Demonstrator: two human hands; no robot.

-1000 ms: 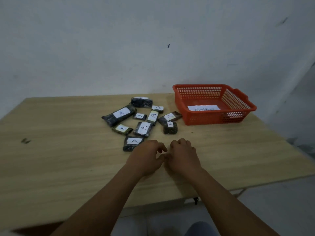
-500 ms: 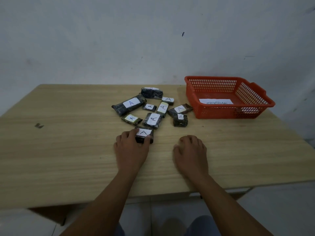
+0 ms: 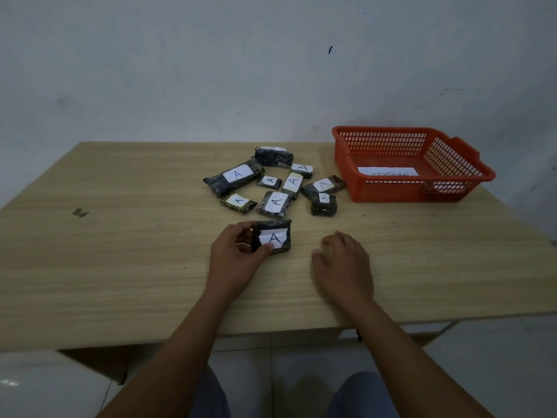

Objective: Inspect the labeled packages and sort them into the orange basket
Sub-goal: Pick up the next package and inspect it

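Observation:
My left hand (image 3: 233, 262) grips a small dark package (image 3: 272, 236) with a white label marked "A", tilted up so the label faces me. My right hand (image 3: 343, 267) rests on the table (image 3: 120, 251) to the right of it, fingers curled and holding nothing. Several more dark packages with "A" labels (image 3: 275, 203) lie in a cluster beyond my hands. The orange basket (image 3: 416, 191) stands at the far right of the table, with only a white paper slip (image 3: 387, 171) inside.
A long package (image 3: 233, 178) lies at the left of the cluster. A small dark mark (image 3: 80, 212) sits on the table's left side. A white wall rises right behind the table. The table's front edge is near my forearms.
My left hand reached forward from beside the right hand, closed on the nearest package and lifted it with its label up. My right hand stayed resting on the table.

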